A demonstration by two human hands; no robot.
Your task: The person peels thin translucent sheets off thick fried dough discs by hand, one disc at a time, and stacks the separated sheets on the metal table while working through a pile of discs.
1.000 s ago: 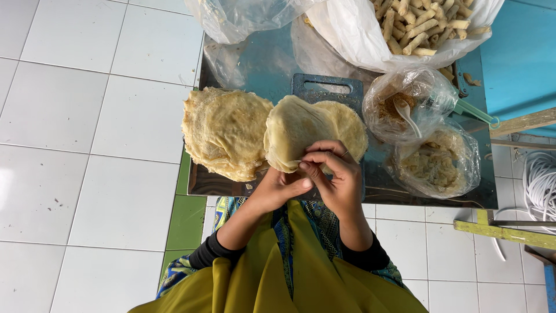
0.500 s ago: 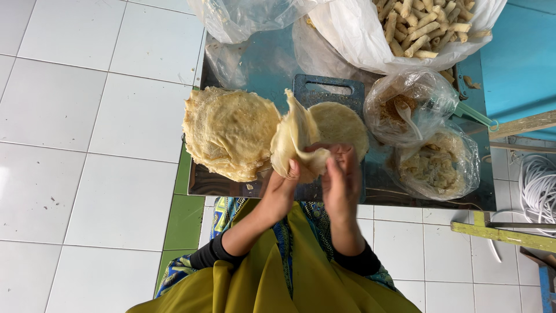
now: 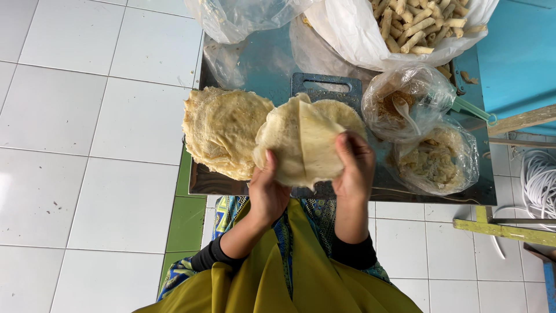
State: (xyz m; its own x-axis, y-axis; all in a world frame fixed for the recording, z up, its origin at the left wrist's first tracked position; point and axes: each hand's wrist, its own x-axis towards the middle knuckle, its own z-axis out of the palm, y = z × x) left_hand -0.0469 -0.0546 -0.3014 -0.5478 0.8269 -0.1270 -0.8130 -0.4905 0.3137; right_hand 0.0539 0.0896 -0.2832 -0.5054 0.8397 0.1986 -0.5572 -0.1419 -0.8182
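Holding one thin wrapper above the tray, I pinch its edges with left hand and right hand, fingers closed on it. Stack lies just left. Risk, as I judge it: uneven pulling tears the sheet.

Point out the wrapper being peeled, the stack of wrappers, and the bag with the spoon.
Peeled wrapper (image 3: 315, 145), head view, on its lifted flap.
Wrapper stack (image 3: 223, 130), head view, on the top sheet.
Spoon bag (image 3: 425, 93), head view, on its clear plastic side.
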